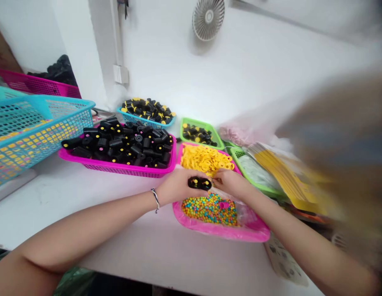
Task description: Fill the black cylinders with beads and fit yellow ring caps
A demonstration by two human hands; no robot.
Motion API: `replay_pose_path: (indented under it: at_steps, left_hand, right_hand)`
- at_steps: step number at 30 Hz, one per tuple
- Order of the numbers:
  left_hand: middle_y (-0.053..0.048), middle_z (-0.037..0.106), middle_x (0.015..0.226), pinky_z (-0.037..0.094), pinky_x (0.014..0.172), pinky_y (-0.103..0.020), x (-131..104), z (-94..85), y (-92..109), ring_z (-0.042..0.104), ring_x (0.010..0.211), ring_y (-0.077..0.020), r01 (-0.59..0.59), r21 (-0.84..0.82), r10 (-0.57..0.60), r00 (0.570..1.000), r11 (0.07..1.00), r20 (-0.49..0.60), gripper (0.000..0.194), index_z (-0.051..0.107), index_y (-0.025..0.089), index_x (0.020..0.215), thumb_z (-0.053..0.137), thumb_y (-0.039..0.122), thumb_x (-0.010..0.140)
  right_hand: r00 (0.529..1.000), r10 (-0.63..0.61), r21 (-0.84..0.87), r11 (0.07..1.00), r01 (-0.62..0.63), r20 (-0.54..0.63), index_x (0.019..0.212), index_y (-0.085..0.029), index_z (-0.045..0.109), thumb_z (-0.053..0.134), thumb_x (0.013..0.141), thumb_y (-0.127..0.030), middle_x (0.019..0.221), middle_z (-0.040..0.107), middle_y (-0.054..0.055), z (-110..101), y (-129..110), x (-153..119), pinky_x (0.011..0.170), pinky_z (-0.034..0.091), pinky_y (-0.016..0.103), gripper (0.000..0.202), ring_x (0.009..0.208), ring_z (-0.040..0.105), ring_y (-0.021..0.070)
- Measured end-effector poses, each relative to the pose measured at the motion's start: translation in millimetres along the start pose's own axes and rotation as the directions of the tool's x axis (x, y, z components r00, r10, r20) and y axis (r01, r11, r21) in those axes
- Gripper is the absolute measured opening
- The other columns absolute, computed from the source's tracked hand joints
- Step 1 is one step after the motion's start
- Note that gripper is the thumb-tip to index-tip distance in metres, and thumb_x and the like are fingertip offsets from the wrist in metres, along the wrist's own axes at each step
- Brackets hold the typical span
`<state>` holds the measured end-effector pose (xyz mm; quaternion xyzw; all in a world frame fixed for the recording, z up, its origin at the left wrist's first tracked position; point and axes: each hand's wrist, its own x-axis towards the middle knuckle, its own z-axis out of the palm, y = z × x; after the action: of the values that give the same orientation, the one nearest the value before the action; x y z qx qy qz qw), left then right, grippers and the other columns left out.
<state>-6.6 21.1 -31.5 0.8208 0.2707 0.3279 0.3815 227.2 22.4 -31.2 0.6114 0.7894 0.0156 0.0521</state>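
Observation:
My left hand (175, 185) is closed around two black plastic cylinders (199, 183), held side by side with their open ends facing me. Yellow and other coloured bits show inside them. Right beside them, my right hand (229, 181) has its fingertips pinched together at the near edge of a heap of yellow plastic rings (206, 158); whether a ring is between them I cannot make out. Below both hands, a pink tray (222, 234) lined with clear plastic holds small multicoloured beads (206, 209) and a little pink scoop-like cup (223, 204).
A magenta basket (126, 167) heaped with black cylinders stands left. Behind are a blue basket (147, 122) and a green basket (217, 142) of black and yellow parts. A large blue basket (45, 127) is far left. Yellow packaging (280, 172) lies right; a blurred shape fills the right edge.

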Motion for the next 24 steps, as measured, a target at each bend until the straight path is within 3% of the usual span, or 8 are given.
replay_pose_path:
  at_steps: [3, 5, 8, 10, 15, 17, 20, 24]
  left_hand:
    - [0.001, 0.073, 0.095, 0.048, 0.081, -0.026, -0.6, 0.2, -0.4, 0.066, 0.084, -0.0164, -0.014, -0.002, 0.014, 1.000, 1.000, 0.004, 0.039, 0.068, 0.023, 0.105, 0.073, 0.037, 0.069]
    - [0.000, 0.073, 0.099, 0.048, 0.082, -0.026, -0.7, 0.7, -1.6, 0.066, 0.089, -0.0169, -0.022, -0.007, 0.022, 1.000, 1.000, 0.004, 0.040, 0.068, 0.024, 0.107, 0.073, 0.036, 0.069]
    - [-0.001, 0.071, 0.105, 0.048, 0.085, -0.026, -0.5, 1.6, -4.1, 0.066, 0.095, -0.0173, -0.034, -0.036, 0.034, 0.999, 0.999, 0.007, 0.041, 0.067, 0.025, 0.109, 0.072, 0.037, 0.070]
    - [-0.001, 0.071, 0.106, 0.048, 0.086, -0.026, -0.2, 1.8, -5.2, 0.065, 0.095, -0.0174, -0.037, -0.050, 0.037, 0.999, 0.998, 0.000, 0.042, 0.066, 0.024, 0.110, 0.072, 0.038, 0.070]
    - [-0.003, 0.071, 0.097, 0.049, 0.076, -0.027, 0.4, 2.2, -4.7, 0.066, 0.088, -0.0196, -0.049, -0.032, 0.048, 0.998, 0.998, -0.028, 0.041, 0.064, 0.019, 0.106, 0.071, 0.038, 0.070]
    - [-0.003, 0.071, 0.095, 0.050, 0.072, -0.027, 0.6, 2.7, -4.7, 0.066, 0.085, -0.0198, -0.056, -0.039, 0.055, 0.998, 0.998, -0.037, 0.039, 0.064, 0.018, 0.104, 0.070, 0.037, 0.071]
    - [-0.005, 0.070, 0.099, 0.050, 0.077, -0.030, 0.5, 3.7, -6.4, 0.066, 0.089, -0.0209, -0.026, -0.057, 0.024, 0.999, 0.998, -0.049, 0.047, 0.061, 0.019, 0.110, 0.072, 0.039, 0.068]
    - [-0.006, 0.069, 0.108, 0.048, 0.089, -0.033, 0.2, 4.9, -9.6, 0.065, 0.097, -0.0210, 0.020, -0.121, -0.025, 0.999, 0.992, -0.039, 0.062, 0.055, 0.022, 0.120, 0.076, 0.041, 0.064]
  right_hand:
    - [0.999, 0.048, -0.011, 0.999, -0.048, -0.002, 0.095, -0.014, 0.062, 0.053, 0.090, -0.035, 0.094, 0.065, 0.004, 2.5, -4.2, 3.0, 0.076, 0.051, 0.035, 0.023, 0.082, 0.062, 0.0141]
    - [0.997, 0.075, 0.002, 0.997, -0.075, -0.031, 0.085, -0.012, 0.064, 0.055, 0.088, -0.032, 0.088, 0.067, 0.006, -2.0, -6.9, 3.5, 0.073, 0.051, 0.033, 0.023, 0.077, 0.063, 0.0151]
    - [0.993, 0.073, 0.075, 0.995, -0.067, -0.093, 0.072, -0.013, 0.068, 0.056, 0.084, -0.029, 0.074, 0.069, 0.009, -24.0, -13.9, -1.4, 0.067, 0.050, 0.028, 0.024, 0.068, 0.064, 0.0164]
    - [0.987, 0.053, 0.145, 0.989, -0.031, -0.151, 0.083, -0.016, 0.071, 0.052, 0.086, -0.029, 0.080, 0.072, 0.006, -45.2, -24.3, -8.9, 0.067, 0.050, 0.024, 0.024, 0.071, 0.066, 0.0152]
    - [0.902, -0.239, 0.375, 0.848, 0.375, -0.360, 0.081, -0.022, 0.072, 0.061, 0.079, -0.026, 0.100, 0.068, 0.004, -80.2, -64.4, -29.1, 0.074, 0.052, 0.027, 0.012, 0.088, 0.065, 0.0160]
    - [0.872, -0.311, 0.389, 0.802, 0.454, -0.377, 0.082, -0.022, 0.072, 0.062, 0.078, -0.022, 0.103, 0.067, 0.004, -83.5, -73.5, -32.7, 0.080, 0.051, 0.029, 0.011, 0.091, 0.064, 0.0161]
    - [0.900, -0.251, 0.408, 0.825, 0.392, -0.356, 0.093, -0.023, 0.071, 0.061, 0.080, -0.027, 0.102, 0.068, 0.004, -85.0, -67.9, -31.5, 0.074, 0.052, 0.026, 0.017, 0.089, 0.064, 0.0158]
    - [0.956, -0.080, 0.300, 0.939, 0.167, -0.281, 0.088, -0.019, 0.071, 0.051, 0.086, -0.028, 0.086, 0.072, 0.005, -75.9, -36.0, -16.1, 0.066, 0.049, 0.027, 0.022, 0.074, 0.065, 0.0166]
